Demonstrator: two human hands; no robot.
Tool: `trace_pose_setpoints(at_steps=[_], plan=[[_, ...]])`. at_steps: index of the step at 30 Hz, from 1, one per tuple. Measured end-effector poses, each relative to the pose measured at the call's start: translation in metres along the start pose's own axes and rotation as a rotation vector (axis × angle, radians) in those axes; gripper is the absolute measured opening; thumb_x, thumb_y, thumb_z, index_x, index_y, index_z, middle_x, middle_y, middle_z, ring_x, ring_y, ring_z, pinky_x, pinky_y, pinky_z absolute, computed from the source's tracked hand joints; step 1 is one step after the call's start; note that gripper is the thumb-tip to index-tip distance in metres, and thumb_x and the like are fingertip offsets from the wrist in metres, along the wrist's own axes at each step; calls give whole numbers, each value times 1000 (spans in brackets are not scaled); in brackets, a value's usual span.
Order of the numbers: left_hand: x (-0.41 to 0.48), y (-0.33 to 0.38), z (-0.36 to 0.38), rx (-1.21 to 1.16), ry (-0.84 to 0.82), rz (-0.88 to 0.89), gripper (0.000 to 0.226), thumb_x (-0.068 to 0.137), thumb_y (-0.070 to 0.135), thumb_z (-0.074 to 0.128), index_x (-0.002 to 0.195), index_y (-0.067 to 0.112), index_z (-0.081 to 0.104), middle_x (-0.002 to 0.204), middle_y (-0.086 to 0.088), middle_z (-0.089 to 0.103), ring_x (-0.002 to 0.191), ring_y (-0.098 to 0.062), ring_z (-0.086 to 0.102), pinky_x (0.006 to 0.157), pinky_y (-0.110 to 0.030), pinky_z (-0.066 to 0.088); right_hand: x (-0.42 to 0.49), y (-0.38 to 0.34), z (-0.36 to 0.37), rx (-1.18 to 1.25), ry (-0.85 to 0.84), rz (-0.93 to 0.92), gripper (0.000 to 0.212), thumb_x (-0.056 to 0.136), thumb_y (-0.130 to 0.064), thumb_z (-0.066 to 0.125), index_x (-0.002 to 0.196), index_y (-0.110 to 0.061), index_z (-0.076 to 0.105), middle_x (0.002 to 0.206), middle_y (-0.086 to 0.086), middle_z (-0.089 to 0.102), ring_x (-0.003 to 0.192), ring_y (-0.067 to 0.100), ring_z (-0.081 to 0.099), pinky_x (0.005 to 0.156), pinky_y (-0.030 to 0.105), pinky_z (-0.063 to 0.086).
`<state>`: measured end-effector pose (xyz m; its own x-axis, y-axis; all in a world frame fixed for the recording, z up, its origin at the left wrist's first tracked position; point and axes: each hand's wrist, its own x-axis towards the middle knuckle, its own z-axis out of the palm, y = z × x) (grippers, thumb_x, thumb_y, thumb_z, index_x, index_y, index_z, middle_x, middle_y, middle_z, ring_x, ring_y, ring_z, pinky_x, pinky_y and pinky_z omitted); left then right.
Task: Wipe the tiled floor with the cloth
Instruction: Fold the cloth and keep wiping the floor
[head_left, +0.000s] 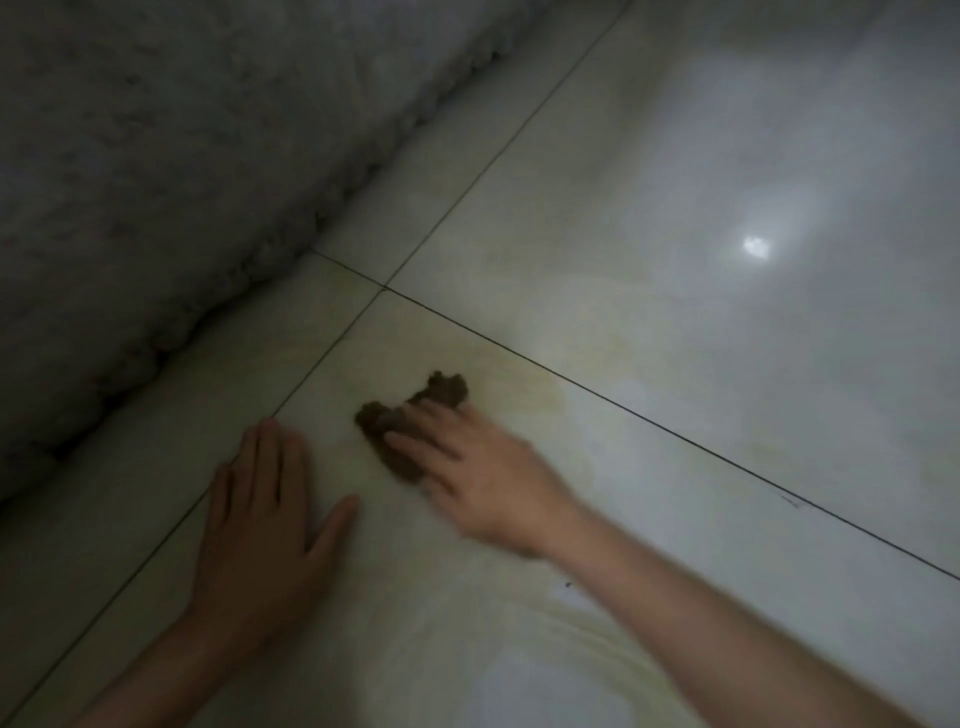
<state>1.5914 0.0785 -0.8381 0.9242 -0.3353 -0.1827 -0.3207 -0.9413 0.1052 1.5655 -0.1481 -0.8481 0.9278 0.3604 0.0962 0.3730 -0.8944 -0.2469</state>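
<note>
Under the right hand (488, 488) lies the small brown cloth (410, 415), bunched on the tiled floor (727, 364) near a grout crossing. Its fingers (421, 447) are spread almost straight, pressing rather than gripping. The left hand (260, 519) rests flat beside it, holding nothing. Yellowish smears (571, 395) around the cloth suggest wiping is under way, with much left.

Left hand (265, 525) flat, palm down; right hand (483, 478) fingers spread, blurred.
</note>
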Motion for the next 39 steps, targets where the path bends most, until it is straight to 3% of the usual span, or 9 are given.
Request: trace_pose_setpoints(at_steps=[7,12,15,20,23,27,30,36,39], plan=[[-9,-49,9,42,44,-113,108,77,79,-5,152,3,8,161,-14,0,148,-20,-10,121,-43,1,48,63,-5,-76,190,744,55,101,-24,26,154,-14,14,161,11,14,148,26,12,119,40,7],[-12,-48,18,11,114,-96,95,90,67,2,148,-5,24,157,-21,16,147,-31,14,118,-52,14,35,-77,43,99,51,-30,55,94,-24,38,148,-17,37,153,13,36,142,30,30,119,43,21],[-13,-47,18,-5,145,-91,88,95,60,4,145,-7,31,156,-21,21,145,-31,21,116,-53,16,54,-22,17,87,-52,-335,48,99,-24,41,146,-15,42,153,8,37,143,27,31,119,45,23],[-11,-49,21,-2,192,-93,79,95,53,16,146,-5,31,156,-19,22,146,-27,19,117,-50,15,110,95,-13,-7,75,316,51,101,-17,41,150,-10,29,159,10,23,148,27,18,121,40,10],[-11,-51,21,-31,198,-106,73,93,47,22,146,-3,31,157,-18,22,147,-27,19,117,-51,16,118,40,10,39,194,518,53,100,-19,37,151,-10,29,159,11,21,147,27,16,121,37,7],[-12,-50,17,-74,207,-96,64,89,29,27,139,-9,41,151,-24,31,141,-36,31,110,-58,29,78,-73,44,136,54,-91,49,95,-19,43,144,-13,44,149,13,41,138,33,36,119,42,20],[-12,-53,18,-89,229,-72,64,85,23,28,135,-13,44,148,-27,33,137,-40,35,110,-56,28,101,-25,28,120,-105,-510,45,98,-21,45,141,-7,48,151,13,38,141,30,35,116,49,25],[-10,-55,24,-157,281,-80,64,88,24,28,140,-11,37,152,-26,29,142,-35,28,115,-51,18,174,50,6,5,98,394,52,102,-22,36,152,-13,27,160,8,19,148,25,14,120,39,6],[-13,-52,19,-252,328,-70,63,86,20,27,139,-12,38,151,-26,30,141,-37,30,115,-50,20,160,-25,35,41,173,253,53,98,-20,38,149,-8,32,156,14,28,143,32,24,119,44,14]])
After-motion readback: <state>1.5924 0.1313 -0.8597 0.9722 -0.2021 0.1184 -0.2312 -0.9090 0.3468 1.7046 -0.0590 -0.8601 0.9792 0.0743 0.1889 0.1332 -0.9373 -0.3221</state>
